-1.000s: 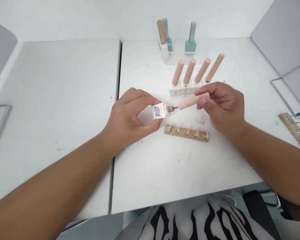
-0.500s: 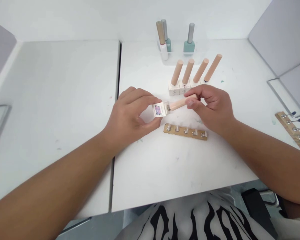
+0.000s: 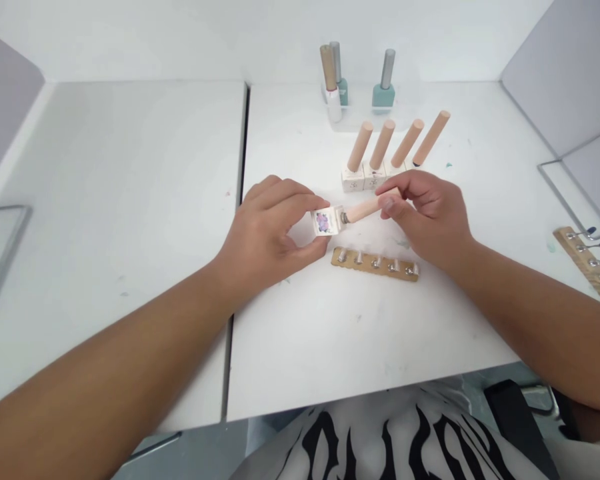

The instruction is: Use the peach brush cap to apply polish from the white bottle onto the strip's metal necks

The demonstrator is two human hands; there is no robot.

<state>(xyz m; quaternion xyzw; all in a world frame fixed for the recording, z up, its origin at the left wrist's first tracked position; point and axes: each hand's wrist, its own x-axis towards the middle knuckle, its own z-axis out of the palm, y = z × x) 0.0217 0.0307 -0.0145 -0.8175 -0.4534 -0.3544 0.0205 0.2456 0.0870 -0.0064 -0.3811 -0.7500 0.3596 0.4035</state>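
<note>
- Nearest is the black-and-white clothing [image 3: 380, 440] on the lap, with the front edge of the white tabletop [image 3: 370, 353] just beyond it.
- Between that edge and the hands lies a broad bare stretch of tabletop; a dark seam [image 3: 246, 133] runs front to back, and the left panel is open past the left forearm.
- A wooden strip [image 3: 384, 267] holding five small clear tips rests just on the near side of the bottle.
- The left hand [image 3: 275, 230] has a narrow grip, thumb and fingers pinching the small white bottle [image 3: 327, 221] by its sides; the bottle is tipped, its neck toward the right.
- The right hand [image 3: 427, 217] grips the upper end of a peach cap [image 3: 366, 210] between thumb and fingers. The cap slants, its lower end at the bottle's neck; whether they touch cannot be told.
- To the right, another wooden strip [image 3: 585, 261] with dark tips lies near a wire frame [image 3: 570, 193].
- Just beyond the right hand, the capped bottles [image 3: 374, 176] stand in a row.
- Farthest, by the back wall [image 3: 280, 40], a clear tray [image 3: 355, 121] holds three more bottles.
</note>
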